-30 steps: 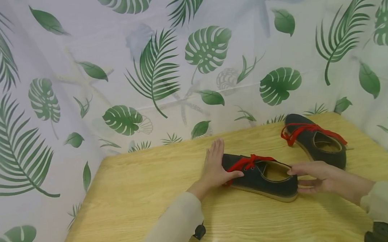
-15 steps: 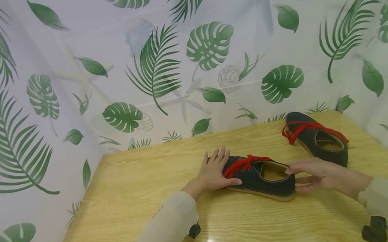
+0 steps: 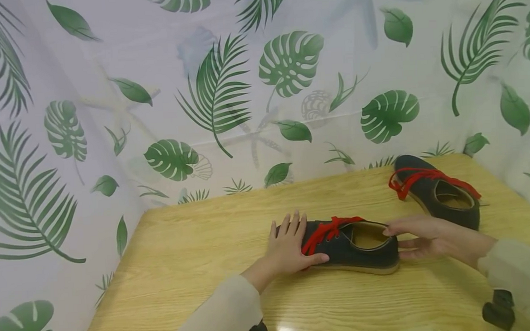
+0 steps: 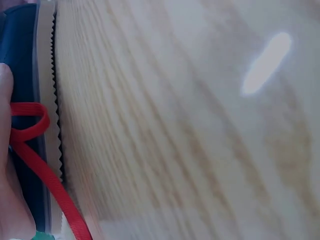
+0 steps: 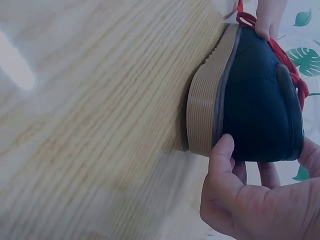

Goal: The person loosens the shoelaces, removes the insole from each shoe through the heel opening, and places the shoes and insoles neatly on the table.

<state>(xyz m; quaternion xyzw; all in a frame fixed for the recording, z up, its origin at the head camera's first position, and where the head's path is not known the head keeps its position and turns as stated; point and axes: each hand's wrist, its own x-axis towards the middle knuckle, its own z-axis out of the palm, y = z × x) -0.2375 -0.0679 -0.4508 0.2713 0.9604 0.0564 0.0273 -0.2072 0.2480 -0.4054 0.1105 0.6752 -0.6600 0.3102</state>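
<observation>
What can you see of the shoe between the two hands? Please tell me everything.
The shoe is dark blue-black, maybe leather or cloth, with red laces, one loop hanging at the side, and a tan, ridged sole. It stands upright on the wooden table, pointing left. The left hand rests over its front; the right hand grips the heel.

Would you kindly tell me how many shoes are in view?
2: the near shoe, with the left hand over its toe and the right hand at its heel; the far shoe, at the far right of the table.
</observation>
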